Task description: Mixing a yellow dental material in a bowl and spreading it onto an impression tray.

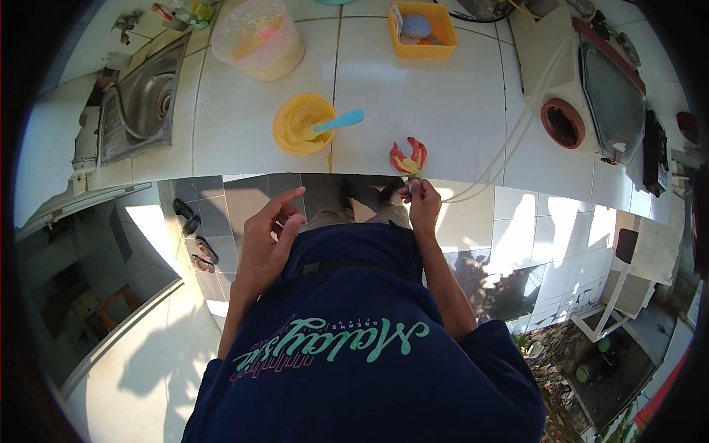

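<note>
Below the counter's front edge, my right hand is closed in a pinch around the short stem of a red whisk-like utensil. Its curved red head reaches over the counter edge, smeared with pale yellow batter. My left hand hangs in front of my body with the index finger stretched out and the others loosely bent; nothing shows in it. Ahead of it on the counter stands an orange-yellow bowl of thick yellow batter. A light-blue spatula rests in the batter, its handle leaning over the right rim.
A translucent pinkish tub with yellow residue stands behind the bowl. Farther right is an orange basket holding a blue rounded thing. A steel sink lies at left. A boxy machine and pale cables occupy the right.
</note>
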Demonstrator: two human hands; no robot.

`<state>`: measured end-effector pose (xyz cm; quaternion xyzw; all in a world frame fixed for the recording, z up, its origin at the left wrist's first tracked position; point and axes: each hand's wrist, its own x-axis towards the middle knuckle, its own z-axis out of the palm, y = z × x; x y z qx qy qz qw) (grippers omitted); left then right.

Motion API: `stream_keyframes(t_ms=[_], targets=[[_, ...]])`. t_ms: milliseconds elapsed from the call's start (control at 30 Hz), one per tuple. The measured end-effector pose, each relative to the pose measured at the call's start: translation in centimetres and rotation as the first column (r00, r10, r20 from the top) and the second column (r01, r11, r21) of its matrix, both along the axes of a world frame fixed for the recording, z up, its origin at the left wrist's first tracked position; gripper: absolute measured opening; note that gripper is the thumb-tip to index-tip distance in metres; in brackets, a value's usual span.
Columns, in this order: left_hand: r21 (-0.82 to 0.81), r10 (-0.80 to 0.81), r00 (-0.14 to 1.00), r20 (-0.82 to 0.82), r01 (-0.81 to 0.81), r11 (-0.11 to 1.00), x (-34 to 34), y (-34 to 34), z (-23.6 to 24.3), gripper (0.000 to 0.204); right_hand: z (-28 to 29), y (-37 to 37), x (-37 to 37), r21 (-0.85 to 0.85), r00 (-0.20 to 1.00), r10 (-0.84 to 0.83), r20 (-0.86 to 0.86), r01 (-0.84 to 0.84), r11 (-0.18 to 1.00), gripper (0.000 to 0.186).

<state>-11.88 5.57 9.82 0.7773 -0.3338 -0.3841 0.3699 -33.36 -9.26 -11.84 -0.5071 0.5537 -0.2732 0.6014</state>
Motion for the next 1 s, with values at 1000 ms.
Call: stream_keyframes(t_ms=[1000], targets=[[0.178,0.055,-0.262,-0.964,-0.473,0.863,7.3,-9.8,-17.1,0.071,15.4,-9.0,11.2,-0.649,0.82,0.383,-0.424,-0.571,0.503,0.032]])
